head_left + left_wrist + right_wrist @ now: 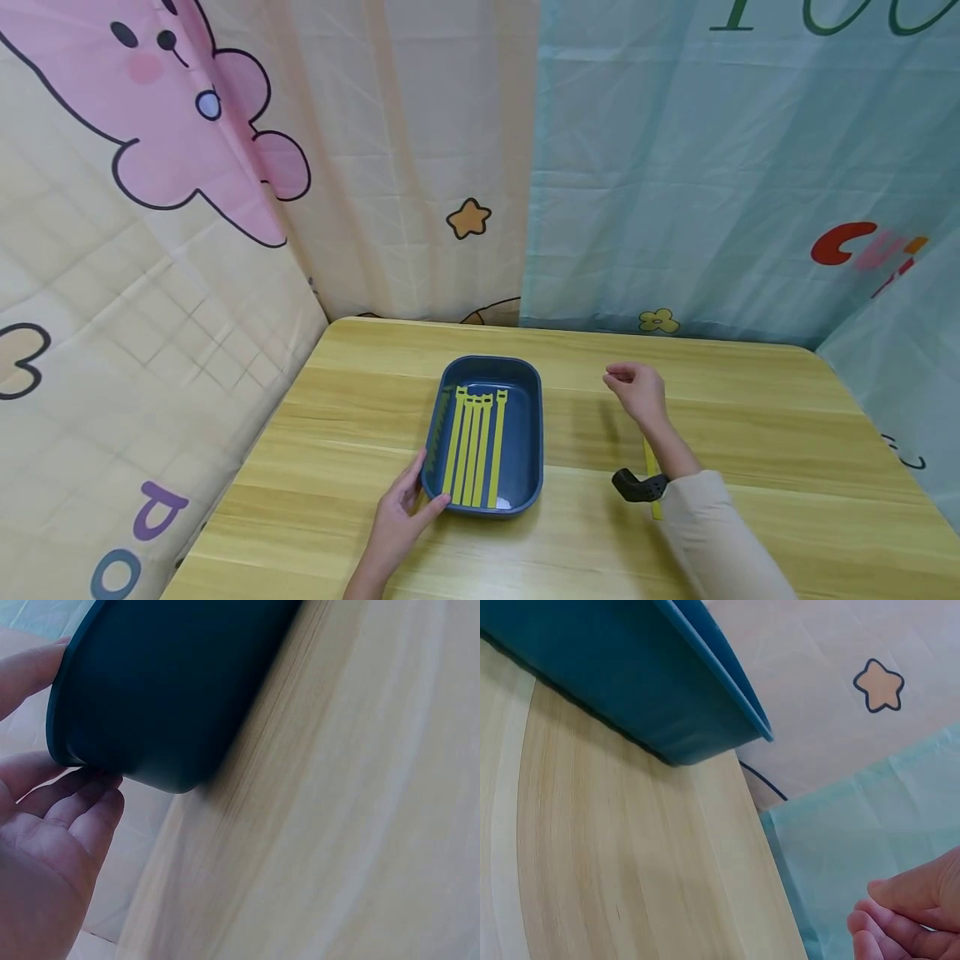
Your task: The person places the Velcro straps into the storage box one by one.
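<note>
A dark blue tray point(541, 433) rests on the table, and several yellow cable ties point(471, 450) with slotted heads lie lengthwise in it, roughly side by side. My left hand point(399, 518) grips the tray's near left corner, thumb at the rim and fingers against the outer side. To the right of the tray, my right hand point(640, 392) is raised over the table with fingers loosely curled and nothing visible in them. Under that forearm, another yellow cable tie point(650, 458) lies on the table, partly hidden by the wrist and its black band.
The wooden table point(787, 433) ends at a back edge close to a printed curtain point(420, 167). A second curtain panel point(675, 183), pale blue, hangs behind its right half. More printed cloth point(187, 333) closes off the left side.
</note>
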A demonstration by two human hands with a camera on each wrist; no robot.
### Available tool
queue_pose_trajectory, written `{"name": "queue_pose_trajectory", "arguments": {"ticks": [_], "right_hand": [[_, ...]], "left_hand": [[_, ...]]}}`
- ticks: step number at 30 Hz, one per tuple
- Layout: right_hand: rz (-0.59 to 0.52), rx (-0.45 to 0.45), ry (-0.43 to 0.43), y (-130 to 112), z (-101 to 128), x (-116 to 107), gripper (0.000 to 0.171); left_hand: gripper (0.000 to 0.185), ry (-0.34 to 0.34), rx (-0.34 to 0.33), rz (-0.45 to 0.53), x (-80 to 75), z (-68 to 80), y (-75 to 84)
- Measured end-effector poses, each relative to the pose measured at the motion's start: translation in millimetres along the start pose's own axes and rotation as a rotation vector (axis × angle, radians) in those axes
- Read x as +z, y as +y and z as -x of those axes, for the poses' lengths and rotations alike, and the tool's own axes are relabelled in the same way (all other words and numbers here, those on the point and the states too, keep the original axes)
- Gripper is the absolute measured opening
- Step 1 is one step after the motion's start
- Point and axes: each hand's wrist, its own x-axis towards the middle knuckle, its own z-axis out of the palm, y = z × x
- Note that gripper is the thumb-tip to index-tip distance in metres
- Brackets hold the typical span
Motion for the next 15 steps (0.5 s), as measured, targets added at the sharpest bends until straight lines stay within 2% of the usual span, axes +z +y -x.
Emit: {"name": "queue_pose_trajectory", "arguments": {"ticks": [9,15], "right_hand": [[0.048,-0.002,-0.002,10,-2,-14,0.024],[0.054,0.025,-0.016,15,-5,-25,0.026]], "left_hand": [[0.074,-0.026,0.027,0.035,-0.1,-0.9,-0.6],[0.073,-0.024,0.019,0.048,-0.4,-0.1,1.8]]}}
